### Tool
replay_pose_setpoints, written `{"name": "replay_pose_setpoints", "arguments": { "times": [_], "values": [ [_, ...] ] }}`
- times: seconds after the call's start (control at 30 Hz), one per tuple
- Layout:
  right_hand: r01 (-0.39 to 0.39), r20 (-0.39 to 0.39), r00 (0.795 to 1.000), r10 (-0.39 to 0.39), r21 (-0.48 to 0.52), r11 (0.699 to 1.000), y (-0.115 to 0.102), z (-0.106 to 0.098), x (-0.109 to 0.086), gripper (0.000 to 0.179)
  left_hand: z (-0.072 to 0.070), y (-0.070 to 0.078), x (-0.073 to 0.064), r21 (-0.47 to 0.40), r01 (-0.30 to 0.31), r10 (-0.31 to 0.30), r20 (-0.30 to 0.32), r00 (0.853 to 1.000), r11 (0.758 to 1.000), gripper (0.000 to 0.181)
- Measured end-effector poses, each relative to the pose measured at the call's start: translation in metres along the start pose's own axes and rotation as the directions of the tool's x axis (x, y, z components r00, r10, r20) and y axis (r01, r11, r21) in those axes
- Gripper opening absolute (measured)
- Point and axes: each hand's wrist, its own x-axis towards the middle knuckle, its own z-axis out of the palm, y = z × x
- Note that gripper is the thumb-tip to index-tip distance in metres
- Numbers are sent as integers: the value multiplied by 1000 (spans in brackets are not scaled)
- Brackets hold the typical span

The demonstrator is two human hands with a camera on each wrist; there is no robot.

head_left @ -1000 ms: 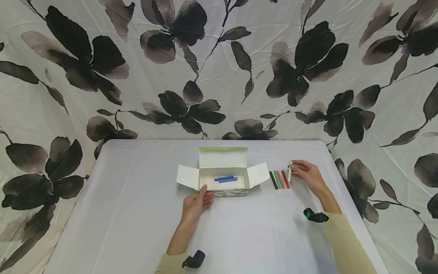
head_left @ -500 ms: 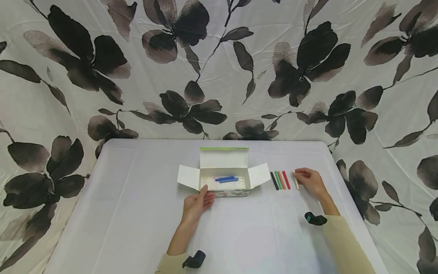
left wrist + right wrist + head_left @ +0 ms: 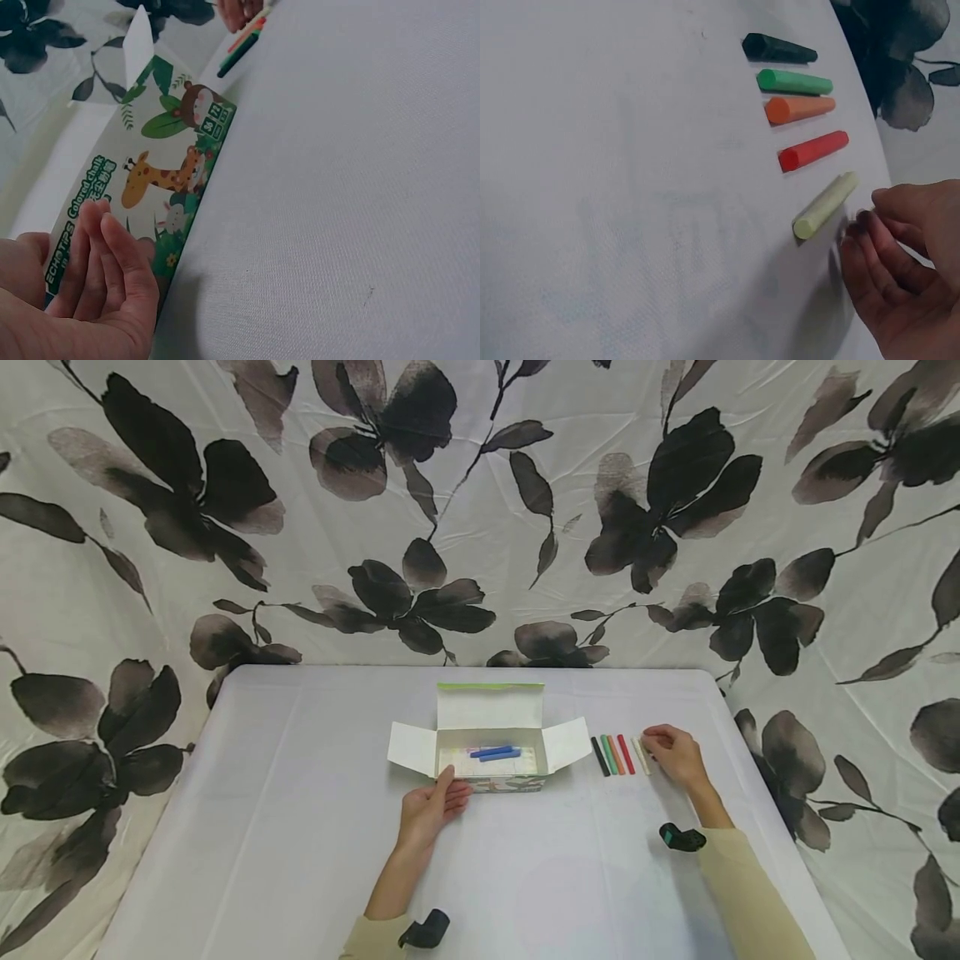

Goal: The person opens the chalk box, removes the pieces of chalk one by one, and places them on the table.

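Observation:
On the table's middle stands an open chalk box (image 3: 517, 784), two blue chalk sticks (image 3: 493, 753) lying inside. My left hand (image 3: 429, 814) holds its near wall at the left, thumb over the rim and fingers along the printed front. To the right lies a row of chalk: black (image 3: 780, 49), green (image 3: 795, 82), orange (image 3: 799, 109), red (image 3: 814, 151) and pale yellow (image 3: 826, 205). Just right of the yellow stick is my right hand (image 3: 907, 262), its fingers loosely bent and apart from the chalk. Nothing shows between its fingertips.
The box's side flaps (image 3: 412, 747) spread outward and its lid (image 3: 490, 705) stands up at the back. A white cloth covers the table (image 3: 300, 827). Behind it hangs a flower-printed cloth (image 3: 480, 527). Each wrist wears a black device (image 3: 426, 928).
The yellow chalk, earlier pinched in my right hand, now lies beside the red stick. That hand has let go of it. My left hand keeps its place on the box.

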Motion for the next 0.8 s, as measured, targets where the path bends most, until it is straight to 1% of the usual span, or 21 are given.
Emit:
{"name": "replay_pose_setpoints", "arguments": {
  "times": [0.23,0.37,0.53,0.7,0.8],
  "values": [
    [19,-27,999,-18,20,1000,-13,-2,0,28,1,0,0,-1,1,-1,-8,1000,1000,51],
    [25,-19,1000,-24,39,999,-26,-4,1,30,0,-1,0,7,5,-5,-10,1000,1000,51],
    [96,-6,995,-96,92,991,-47,-6,3,31,0,0,1,6,11,-11,-11,1000,1000,51],
    [179,11,983,-182,130,975,-73,-8,4,31,0,1,1,5,11,-11,-3,1000,1000,50],
    [213,26,975,-219,148,966,-89,-7,4,30,0,1,1,8,11,-11,7,1000,1000,51]
  ]
}}
